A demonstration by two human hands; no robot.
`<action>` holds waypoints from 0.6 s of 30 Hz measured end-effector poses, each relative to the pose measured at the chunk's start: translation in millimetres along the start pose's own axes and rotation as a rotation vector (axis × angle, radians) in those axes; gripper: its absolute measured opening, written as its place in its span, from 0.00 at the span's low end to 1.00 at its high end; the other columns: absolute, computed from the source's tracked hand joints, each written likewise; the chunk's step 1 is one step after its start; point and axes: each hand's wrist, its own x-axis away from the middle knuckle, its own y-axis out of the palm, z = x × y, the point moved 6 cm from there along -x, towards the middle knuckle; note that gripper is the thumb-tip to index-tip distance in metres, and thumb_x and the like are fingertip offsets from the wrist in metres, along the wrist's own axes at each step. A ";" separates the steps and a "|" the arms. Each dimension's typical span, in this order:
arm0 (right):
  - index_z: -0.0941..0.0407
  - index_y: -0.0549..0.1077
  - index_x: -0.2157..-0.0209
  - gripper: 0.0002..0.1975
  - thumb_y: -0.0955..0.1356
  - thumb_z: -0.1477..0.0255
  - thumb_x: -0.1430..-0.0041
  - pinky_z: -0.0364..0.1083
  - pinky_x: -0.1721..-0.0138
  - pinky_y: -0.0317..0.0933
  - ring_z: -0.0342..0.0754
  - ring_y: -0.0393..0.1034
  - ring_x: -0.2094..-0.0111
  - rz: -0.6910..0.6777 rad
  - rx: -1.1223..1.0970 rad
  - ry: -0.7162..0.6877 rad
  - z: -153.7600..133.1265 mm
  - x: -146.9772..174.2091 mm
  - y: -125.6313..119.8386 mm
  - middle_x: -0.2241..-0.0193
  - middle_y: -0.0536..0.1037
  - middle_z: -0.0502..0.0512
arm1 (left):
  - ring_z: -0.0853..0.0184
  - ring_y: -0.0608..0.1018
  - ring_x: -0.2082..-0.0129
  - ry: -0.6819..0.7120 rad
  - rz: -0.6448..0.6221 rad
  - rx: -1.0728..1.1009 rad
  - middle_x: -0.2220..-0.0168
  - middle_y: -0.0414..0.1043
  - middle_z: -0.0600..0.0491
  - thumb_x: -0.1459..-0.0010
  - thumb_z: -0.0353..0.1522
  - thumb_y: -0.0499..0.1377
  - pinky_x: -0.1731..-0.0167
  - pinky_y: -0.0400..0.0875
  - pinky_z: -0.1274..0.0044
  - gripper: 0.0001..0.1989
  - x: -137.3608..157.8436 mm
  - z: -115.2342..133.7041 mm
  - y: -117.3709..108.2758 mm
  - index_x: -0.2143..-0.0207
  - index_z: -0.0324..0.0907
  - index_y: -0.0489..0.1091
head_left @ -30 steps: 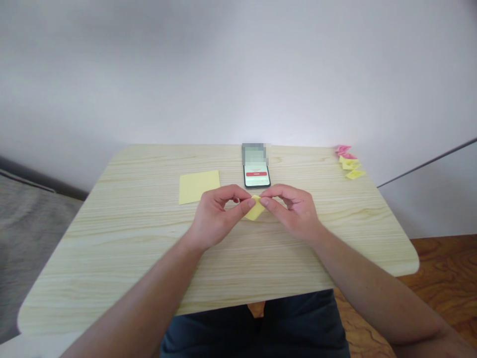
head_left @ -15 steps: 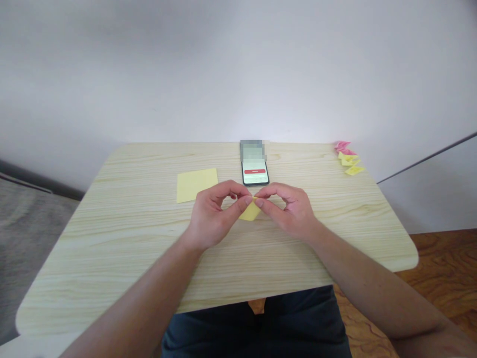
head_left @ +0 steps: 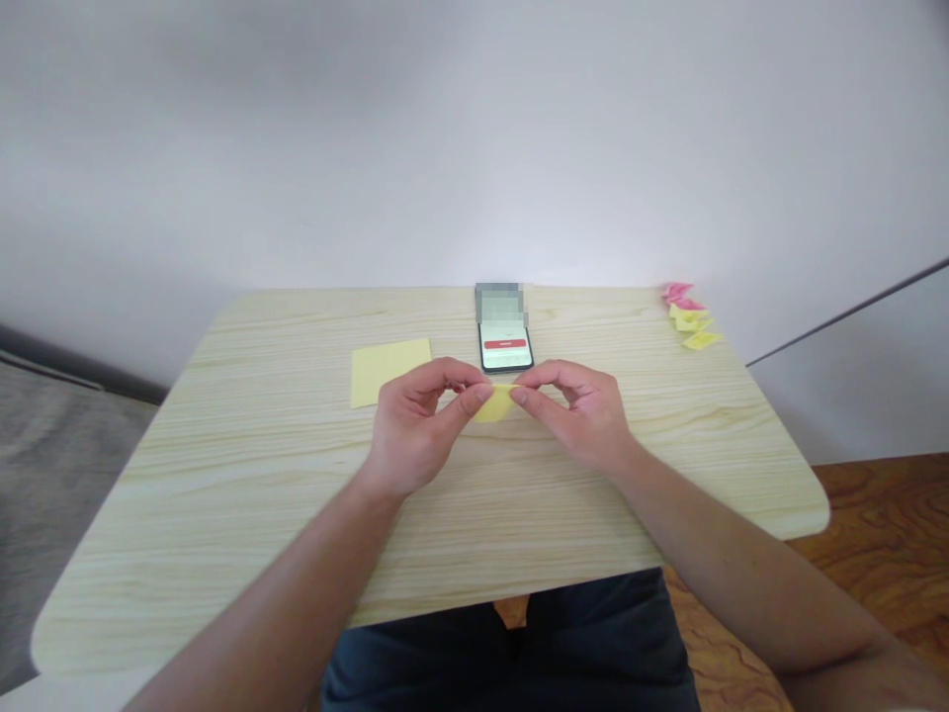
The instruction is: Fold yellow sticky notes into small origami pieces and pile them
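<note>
A small folded piece of yellow paper [head_left: 494, 407] is held up between both hands, just above the table. My left hand [head_left: 419, 425] pinches its upper left edge between thumb and fingertips. At the upper right edge, my right hand [head_left: 582, 410] grips it the same way. The lower part of the paper hangs between the thumbs, and its edges are partly hidden behind the fingers. A flat sheet of yellow paper [head_left: 378, 371] lies to the left, just beyond my left hand.
A smartphone [head_left: 505, 346] with a lit screen lies beyond my hands, near the wall [head_left: 474, 148]. Folded pink paper [head_left: 678, 295] and folded yellow papers [head_left: 689, 318] sit at the back right edge of the wood-grain table [head_left: 222, 475].
My hands have moved slightly apart along the top edge of the folded paper, baring more of that edge. The paper has tilted, so less of it shows below the thumbs.
</note>
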 end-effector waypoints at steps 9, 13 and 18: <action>0.51 0.82 0.64 0.07 0.74 0.63 0.39 0.51 0.54 0.71 0.50 0.78 0.60 0.004 -0.052 0.012 2.7 -0.8 0.9 0.63 0.84 0.53 | 0.67 0.76 0.67 -0.008 0.004 0.030 0.67 0.78 0.51 0.44 0.38 0.70 0.65 0.70 0.75 0.09 -0.7 -2.8 1.3 0.67 0.42 0.77; 0.52 0.81 0.62 0.11 0.74 0.59 0.40 0.49 0.58 0.70 0.50 0.77 0.61 -0.049 -0.080 0.079 9.0 -1.1 5.4 0.63 0.83 0.53 | 0.68 0.74 0.70 -0.048 0.022 0.070 0.69 0.77 0.52 0.46 0.39 0.71 0.68 0.69 0.76 0.11 -1.6 -6.1 1.7 0.68 0.41 0.77; 0.53 0.81 0.66 0.14 0.73 0.57 0.40 0.46 0.65 0.66 0.47 0.73 0.67 -0.144 -0.079 0.171 16.6 -2.0 10.7 0.69 0.81 0.51 | 0.71 0.72 0.73 -0.131 0.016 0.145 0.73 0.75 0.54 0.47 0.39 0.72 0.72 0.67 0.78 0.12 -3.1 -11.3 4.4 0.71 0.40 0.76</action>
